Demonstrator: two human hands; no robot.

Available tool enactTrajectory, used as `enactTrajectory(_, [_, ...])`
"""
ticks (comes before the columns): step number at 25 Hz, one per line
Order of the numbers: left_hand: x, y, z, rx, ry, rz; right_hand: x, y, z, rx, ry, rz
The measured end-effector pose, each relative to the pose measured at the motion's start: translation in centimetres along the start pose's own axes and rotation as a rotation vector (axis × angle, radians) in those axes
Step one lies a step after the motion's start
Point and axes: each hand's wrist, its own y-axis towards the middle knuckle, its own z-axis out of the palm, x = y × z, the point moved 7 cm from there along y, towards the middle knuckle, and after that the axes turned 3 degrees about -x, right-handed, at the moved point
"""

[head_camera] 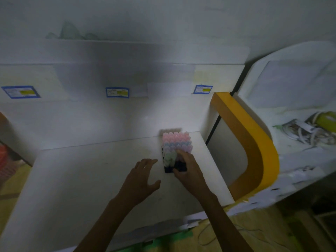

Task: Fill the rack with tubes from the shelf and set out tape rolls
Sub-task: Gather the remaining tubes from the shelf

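Seemingly near the end of the filling, the head view shows a dark tube rack standing at the far right of a white table, almost packed with capped tubes: pink caps at the back, bluish and violet ones in the middle, green ones toward the front left. Only the near right corner of the rack shows bare dark holes, which is probably why the right hand is there. It lies over that corner, its forefinger stretched forward onto the caps just beyond the gap and its thumb against the rack's near edge; whether it holds a tube underneath I cannot tell. The left hand hovers just beside the rack on its left, fingers spread wide and holding nothing, its fingertips close to the rack's side but apart from it, likely ready to steady it. Behind the table runs a white shelf front bearing three blue-bordered labels. A yellow curved frame stands to the right, and beyond it a cluttered white surface. No tape rolls can be made out, so that part looks undone.
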Motion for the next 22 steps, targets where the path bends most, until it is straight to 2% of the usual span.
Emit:
enactTrajectory(5, [-4.0,-1.0,2.0,0.007,-0.025,0.078,0.3,-4.0,-4.5,-0.023,-0.038,-0.134])
enactTrajectory(12, [-16.3,-2.3,7.8,0.108,-0.123,0.194,-5.9,-13.7,-14.6,-0.096,-0.030,-0.088])
enactTrajectory(15, [-22.8,-3.5,10.5,0.243,-0.116,0.191,-10.1,-18.2,-19.4,-0.136,-0.067,-0.014])
enactTrajectory(19, [-29.5,-4.5,14.2,0.224,-0.243,0.230,-14.9,-22.6,-26.1,-0.205,-0.101,0.052])
enactTrajectory(22, [-34.1,-3.9,16.3,0.168,-0.163,0.255,-17.1,-24.1,-30.2,-0.244,-0.113,0.056])
